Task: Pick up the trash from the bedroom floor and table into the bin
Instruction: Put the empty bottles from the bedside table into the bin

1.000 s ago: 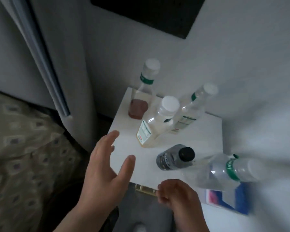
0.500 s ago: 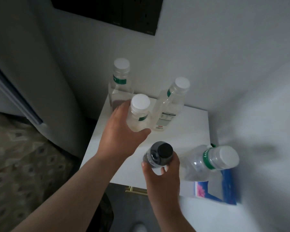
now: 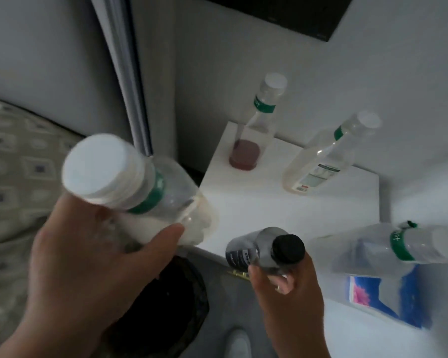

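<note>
I see my left hand (image 3: 88, 267) coming in from the lower left, forearm angled up toward the white worktop (image 3: 269, 210). It grips a clear bottle with a white cap and green band (image 3: 140, 187), the thumb lying across the body and the other fingers hidden behind it. That bottle is tilted, cap toward the camera, and is held in the air just off the worktop's left edge; it is blurred.

My right hand (image 3: 287, 293) rises from the bottom, at the worktop's front edge. Its fingers curl round the lower part of a dark bottle with a black cap (image 3: 259, 250), which leans cap-first toward me.

The bin (image 3: 171, 301), dark and round, sits on the floor below the worktop's front-left corner, partly hidden by my left hand.

On the worktop, a bottle with red liquid in its base (image 3: 254, 140) stands at the back-left corner. A pale labelled bottle (image 3: 326, 161) stands toward the back, right of it. A clear bottle with a green band (image 3: 388, 250) is at the front right, just above a blue packet with a pink flower (image 3: 378, 293). A patterned bed cover (image 3: 16, 177) lies well left of the worktop.
</note>
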Demonstrator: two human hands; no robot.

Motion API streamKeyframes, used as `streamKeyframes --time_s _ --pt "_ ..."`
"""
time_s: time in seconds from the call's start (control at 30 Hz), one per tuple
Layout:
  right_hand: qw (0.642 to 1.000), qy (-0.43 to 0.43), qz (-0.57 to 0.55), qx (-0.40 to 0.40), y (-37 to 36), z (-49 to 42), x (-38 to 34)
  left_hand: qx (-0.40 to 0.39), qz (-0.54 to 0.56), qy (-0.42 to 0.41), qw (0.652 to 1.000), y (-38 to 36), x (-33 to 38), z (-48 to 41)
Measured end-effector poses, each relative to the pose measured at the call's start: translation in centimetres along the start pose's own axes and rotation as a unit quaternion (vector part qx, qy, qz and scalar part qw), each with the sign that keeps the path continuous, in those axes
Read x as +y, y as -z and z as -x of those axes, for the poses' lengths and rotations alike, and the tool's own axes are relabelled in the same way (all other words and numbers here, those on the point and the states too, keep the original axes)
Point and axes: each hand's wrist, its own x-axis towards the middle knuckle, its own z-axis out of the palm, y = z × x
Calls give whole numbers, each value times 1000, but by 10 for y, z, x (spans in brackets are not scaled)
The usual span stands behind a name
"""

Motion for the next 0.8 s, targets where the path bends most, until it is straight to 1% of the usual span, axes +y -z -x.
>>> streamKeyframes --time_s 0.1,0.13,0.23,0.33,0.43,0.57,0.7,0.77,0.8 --pt "996 -13 14 -90 -29 26 12 33 5 89 996 43 -48 22" --pt "993 -17 24 -115 -40 32 17 35 3 104 994 54 -57 30" --pt "979 -40 59 -191 -77 39 30 9 -14 138 990 76 -76 43" --pt "960 -56 95 -255 -110 38 44 -19 -56 167 984 77 -107 45" --pt "943 -68 159 -283 -139 30 73 -68 -100 219 968 58 -153 45" --pt "929 -78 231 -280 -173 8 141 -138 -142 272 942 7 -215 47" --pt "914 -84 256 -303 -196 -13 187 -166 -108 317 927 -37 -268 49" --pt "908 -81 273 -307 -202 -19 197 -169 -92 326 926 -57 -295 54" --pt "906 -76 275 -312 -203 -21 201 -169 -101 332 923 -67 -307 57"
